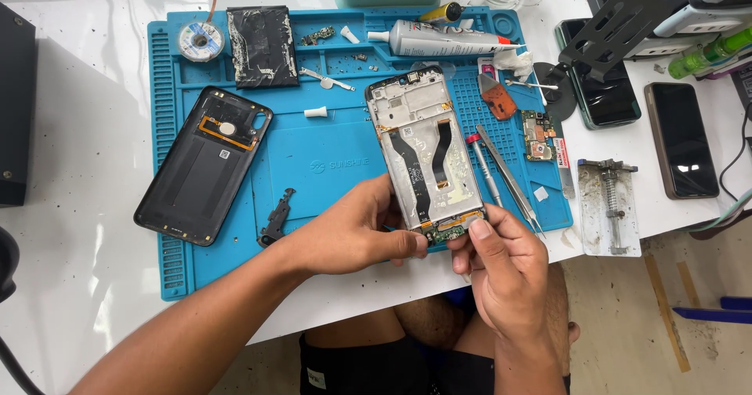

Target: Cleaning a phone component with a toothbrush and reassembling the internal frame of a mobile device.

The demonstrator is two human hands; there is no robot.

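An opened phone frame (421,148) with bare metal, black flex cables and a small green board at its lower end lies tilted over the blue work mat (329,164). My left hand (352,230) grips the frame's lower left edge. On the lower right corner, my right hand (501,266) pinches the frame, thumb on the small board. The phone's dark back cover (205,164) lies inside up on the mat's left side.
A battery (262,46), solder wick reel (200,41), glue tube (439,39), screwdriver (486,172), tweezers (509,177) and circuit board (538,135) lie around the mat. Two phones (680,138) and a metal clamp (611,203) sit on the right.
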